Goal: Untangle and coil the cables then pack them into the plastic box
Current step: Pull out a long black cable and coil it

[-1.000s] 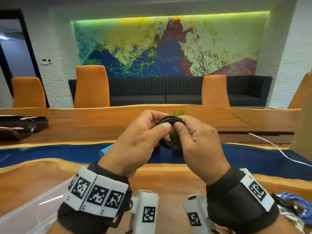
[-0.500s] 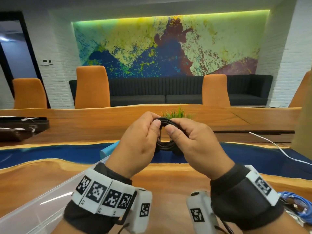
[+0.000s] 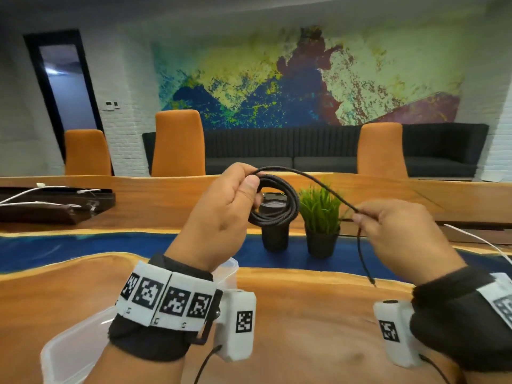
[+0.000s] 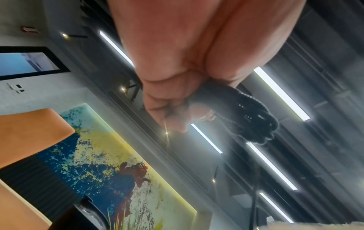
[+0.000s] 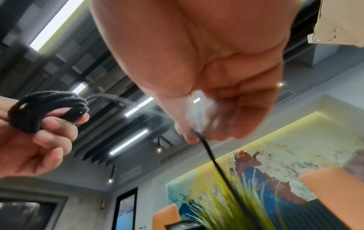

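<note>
A black braided cable is wound into a small coil that my left hand grips in the air above the wooden table. The same coil shows under my fingers in the left wrist view and as a bundle in the right wrist view. One loose strand runs from the coil to my right hand, which pinches it; the free end hangs down below. The clear plastic box lies at the lower left, partly behind my left wrist.
Two black pots, one with green grass and one plain, stand just beyond my hands. White cables lie on a dark tray at the far left, and another white cable trails at the right. Orange chairs line the table's far side.
My hands were together on the coil; now the right hand has moved right and down, drawing one strand out of it. The left hand has kept the coil and risen slightly.
</note>
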Tool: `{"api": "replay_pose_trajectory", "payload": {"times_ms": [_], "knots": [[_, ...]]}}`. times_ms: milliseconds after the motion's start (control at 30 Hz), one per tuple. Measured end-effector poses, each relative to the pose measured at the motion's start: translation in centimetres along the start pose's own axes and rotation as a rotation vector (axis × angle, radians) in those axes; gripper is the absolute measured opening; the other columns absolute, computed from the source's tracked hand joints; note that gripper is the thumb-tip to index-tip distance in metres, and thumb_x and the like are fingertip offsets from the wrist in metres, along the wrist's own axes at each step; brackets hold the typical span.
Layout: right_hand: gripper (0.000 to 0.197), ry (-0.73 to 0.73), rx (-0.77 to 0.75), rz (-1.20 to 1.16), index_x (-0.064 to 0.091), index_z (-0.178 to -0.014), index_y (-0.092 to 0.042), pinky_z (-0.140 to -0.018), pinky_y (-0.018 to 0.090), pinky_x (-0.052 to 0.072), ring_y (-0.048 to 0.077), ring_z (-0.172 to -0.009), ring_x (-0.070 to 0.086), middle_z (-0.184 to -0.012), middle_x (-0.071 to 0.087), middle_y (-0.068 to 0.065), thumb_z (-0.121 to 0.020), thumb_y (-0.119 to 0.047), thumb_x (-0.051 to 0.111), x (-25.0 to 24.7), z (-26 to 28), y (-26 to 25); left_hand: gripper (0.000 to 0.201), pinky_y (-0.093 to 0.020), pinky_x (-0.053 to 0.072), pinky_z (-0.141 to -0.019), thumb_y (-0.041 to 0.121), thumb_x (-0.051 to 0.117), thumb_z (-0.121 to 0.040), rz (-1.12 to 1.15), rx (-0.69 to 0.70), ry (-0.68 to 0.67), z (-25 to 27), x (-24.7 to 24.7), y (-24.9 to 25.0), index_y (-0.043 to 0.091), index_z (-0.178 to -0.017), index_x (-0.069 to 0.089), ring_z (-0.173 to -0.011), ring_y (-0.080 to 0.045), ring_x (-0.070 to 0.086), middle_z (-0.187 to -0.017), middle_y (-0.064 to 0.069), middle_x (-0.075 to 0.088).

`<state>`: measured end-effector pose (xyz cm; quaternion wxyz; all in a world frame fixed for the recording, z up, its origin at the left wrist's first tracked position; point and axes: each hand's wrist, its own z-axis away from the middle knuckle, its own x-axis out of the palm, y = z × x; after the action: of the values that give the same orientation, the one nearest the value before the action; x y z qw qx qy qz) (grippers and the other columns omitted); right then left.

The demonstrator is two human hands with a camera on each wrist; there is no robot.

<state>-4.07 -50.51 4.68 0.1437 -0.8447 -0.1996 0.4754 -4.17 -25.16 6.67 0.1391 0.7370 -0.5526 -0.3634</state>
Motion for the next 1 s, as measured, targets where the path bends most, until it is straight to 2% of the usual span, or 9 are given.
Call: {"api": "replay_pose_trajectory", "payload": {"times_ms": [67,167,267,433,633,733,800,933,1000], "knots": [[0.021,0.135,0.044,-0.509,0.066,-0.091,-0.016,-0.063,0.033,0.055,0.014,-0.066,0.061,-0.075,0.063,0.003,-0.101,-0.018,0.049,-0.7,0.0,-0.9,0.024,-0.035,0.047,-0.070,0.029,0.037,-0.102,-0.005,0.029,-0.070,0.1,0.9,0.4,0.019,-0.104,0.059,-0.071,-0.009,0.051,-0.075,0.010,0.055],[0.023,0.065,0.139,-1.086,0.064,-0.094,-0.011,-0.059,0.026,0.058,0.014,-0.062,0.062,-0.073,0.063,0.007,-0.103,-0.017,0.044,-1.9,0.3,-2.1,0.026,-0.032,0.048,-0.068,0.025,0.037,-0.103,0.018,0.065,-0.138,0.3,1.8,1.1,0.015,-0.109,0.060,-0.072,-0.009,0.052,-0.077,0.006,0.056],[0.024,-0.056,0.196,-1.338,0.063,-0.095,-0.010,-0.059,0.025,0.058,0.014,-0.063,0.061,-0.072,0.062,0.004,-0.103,-0.019,0.042,-2.1,0.4,-2.1,0.028,-0.037,0.048,-0.068,0.025,0.037,-0.102,0.087,0.052,-0.148,0.4,1.8,1.5,0.011,-0.108,0.060,-0.071,-0.015,0.051,-0.076,0.001,0.055],[0.026,-0.055,0.286,-1.632,0.062,-0.097,-0.008,-0.062,0.023,0.058,0.012,-0.065,0.064,-0.073,0.065,0.004,-0.104,-0.019,0.040,-1.4,0.3,-2.6,0.030,-0.048,0.047,-0.072,0.027,0.038,-0.101,0.190,0.004,-0.162,0.4,1.2,1.4,0.009,-0.108,0.060,-0.073,-0.019,0.051,-0.075,0.001,0.055],[0.022,-0.165,0.448,-1.793,0.063,-0.102,-0.005,-0.054,0.021,0.056,0.009,-0.059,0.063,-0.072,0.063,0.004,-0.102,-0.015,0.044,-0.3,0.2,-2.8,0.029,-0.052,0.048,-0.072,0.025,0.038,-0.102,0.247,0.006,-0.165,0.5,1.7,1.7,0.010,-0.111,0.061,-0.073,-0.018,0.051,-0.075,0.001,0.055],[0.018,-0.521,0.414,-1.705,0.062,-0.102,-0.008,-0.044,0.019,0.042,0.007,-0.053,0.047,-0.069,0.052,0.000,-0.097,-0.020,0.049,0.0,0.7,-3.0,0.025,-0.050,0.048,-0.072,0.024,0.037,-0.102,0.184,0.061,-0.125,0.4,2.3,1.5,0.014,-0.110,0.059,-0.072,-0.024,0.052,-0.075,0.000,0.054],[0.022,-0.720,0.306,-1.642,0.064,-0.101,-0.013,-0.051,0.022,0.033,0.011,-0.061,0.041,-0.077,0.052,0.000,-0.094,-0.029,0.051,0.3,1.5,-3.5,0.023,-0.047,0.051,-0.070,0.023,0.037,-0.103,0.101,0.116,-0.090,0.6,2.8,1.4,0.018,-0.109,0.058,-0.074,-0.027,0.054,-0.077,-0.005,0.056],[0.038,-0.938,0.178,-1.675,0.062,-0.095,-0.015,-0.069,0.038,0.044,0.025,-0.087,0.055,-0.099,0.059,0.006,-0.089,-0.051,0.054,1.1,2.3,-3.8,0.021,-0.025,0.047,-0.066,0.026,0.037,-0.104,-0.044,0.178,-0.045,0.7,3.2,0.8,0.020,-0.108,0.057,-0.072,-0.010,0.055,-0.080,0.008,0.058],[0.032,-0.914,0.173,-1.599,0.056,-0.102,-0.013,-0.065,0.036,0.051,0.026,-0.082,0.062,-0.099,0.060,0.011,-0.087,-0.041,0.063,1.3,2.5,-3.9,0.021,-0.016,0.042,-0.065,0.026,0.037,-0.104,-0.124,0.202,-0.044,0.6,3.3,0.7,0.019,-0.108,0.056,-0.073,-0.005,0.055,-0.079,0.019,0.056]]}}
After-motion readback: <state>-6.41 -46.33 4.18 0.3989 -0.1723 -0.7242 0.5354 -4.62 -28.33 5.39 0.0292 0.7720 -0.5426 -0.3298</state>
